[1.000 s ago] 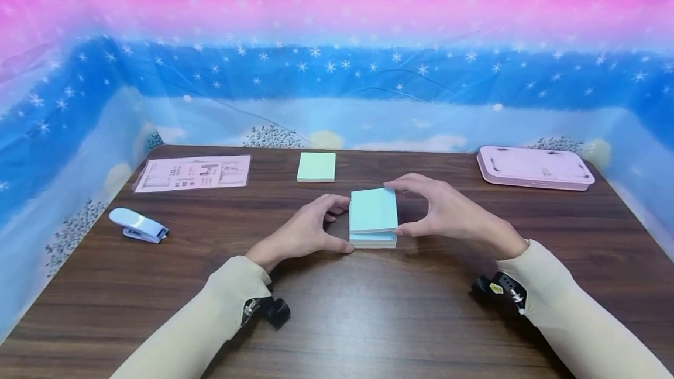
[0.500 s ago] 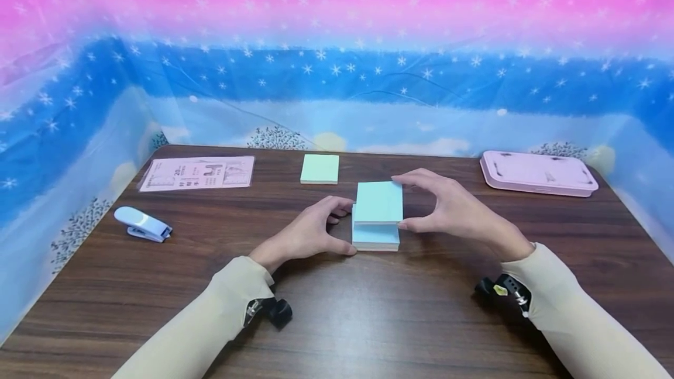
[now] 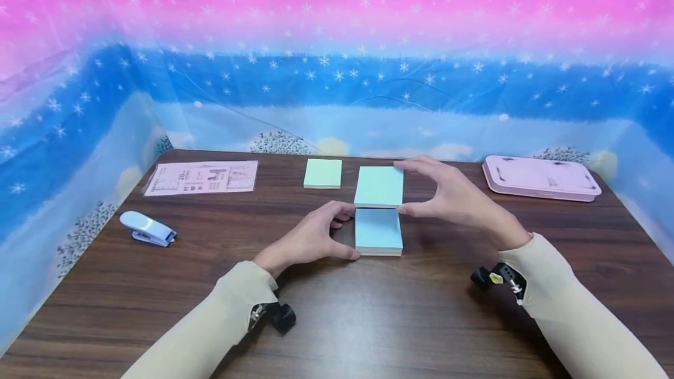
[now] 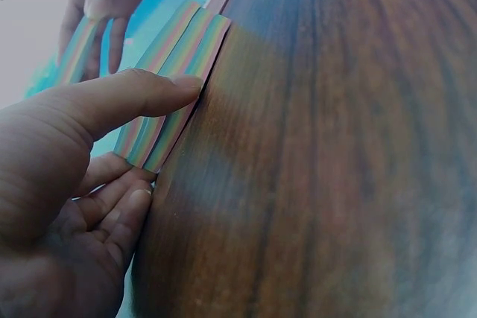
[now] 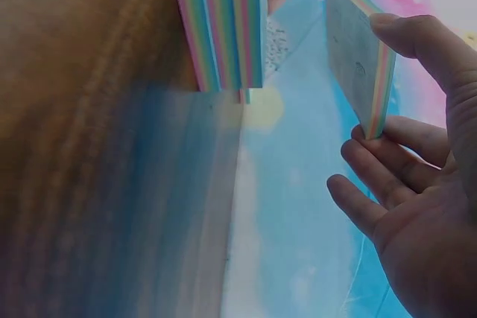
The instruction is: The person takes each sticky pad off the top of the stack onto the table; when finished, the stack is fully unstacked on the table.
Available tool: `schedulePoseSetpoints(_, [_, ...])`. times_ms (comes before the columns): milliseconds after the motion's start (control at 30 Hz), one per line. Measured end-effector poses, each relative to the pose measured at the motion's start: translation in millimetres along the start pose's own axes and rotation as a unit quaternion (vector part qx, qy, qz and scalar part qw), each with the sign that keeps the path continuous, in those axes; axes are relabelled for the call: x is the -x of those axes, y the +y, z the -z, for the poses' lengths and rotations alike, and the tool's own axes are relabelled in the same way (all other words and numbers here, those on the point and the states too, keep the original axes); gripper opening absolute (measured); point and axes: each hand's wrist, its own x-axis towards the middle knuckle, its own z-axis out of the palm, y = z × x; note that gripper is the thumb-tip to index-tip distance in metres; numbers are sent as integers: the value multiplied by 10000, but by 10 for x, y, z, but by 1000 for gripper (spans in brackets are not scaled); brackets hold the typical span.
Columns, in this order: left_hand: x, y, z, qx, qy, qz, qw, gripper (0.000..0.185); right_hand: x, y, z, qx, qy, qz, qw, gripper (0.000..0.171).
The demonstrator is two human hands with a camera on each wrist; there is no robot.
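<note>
A stack of sticky note pads (image 3: 378,230) with a pale blue top sits on the table. My left hand (image 3: 310,235) holds its left side, thumb at the near corner and fingers at the far one; striped pastel page edges show on the stack (image 4: 175,72) in the left wrist view. Between thumb and fingers my right hand (image 3: 455,200) pinches a single sticky note pad (image 3: 380,186). In the right wrist view this pad (image 5: 354,53) is raised clear of the stack (image 5: 223,27). From the head it appears just behind and above the stack.
A pale green sticky note pad (image 3: 323,173) lies at the back of the wooden table (image 3: 347,320). Far left are a pink printed packet (image 3: 202,178) and a white stapler (image 3: 147,228). A pink case (image 3: 542,177) lies far right. Patterned cloth hangs behind.
My right hand has lifted the top sticky note pad off the stack and moved it up and away toward the back. The left hand has kept its place on the stack.
</note>
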Motion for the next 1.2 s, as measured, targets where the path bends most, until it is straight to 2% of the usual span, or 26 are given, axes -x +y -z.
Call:
schedulePoseSetpoints(100, [-9, 1, -6, -13, -5, -55, 10000, 83, -99, 14, 42, 64, 51, 45, 10000, 83])
schedulePoseSetpoints(267, [-16, -7, -5, -38, -26, -102, 9999, 82, -251, 52, 106, 141, 55, -216, 9997, 85])
schedulePoseSetpoints(433, [-14, -13, 4, -20, -34, -100, 9999, 82, -380, 82, 128, -90, 39, -401, 9991, 84])
schedulePoseSetpoints(733, [-11, -3, 6, -10, -32, -76, 10000, 81, -556, 102, 104, -134, 10, -522, 9985, 84])
schedulePoseSetpoints(1200, [3, 3, 1, 33, -45, -89, 9999, 81, -725, 281, -23, -599, -44, -700, 9957, 85])
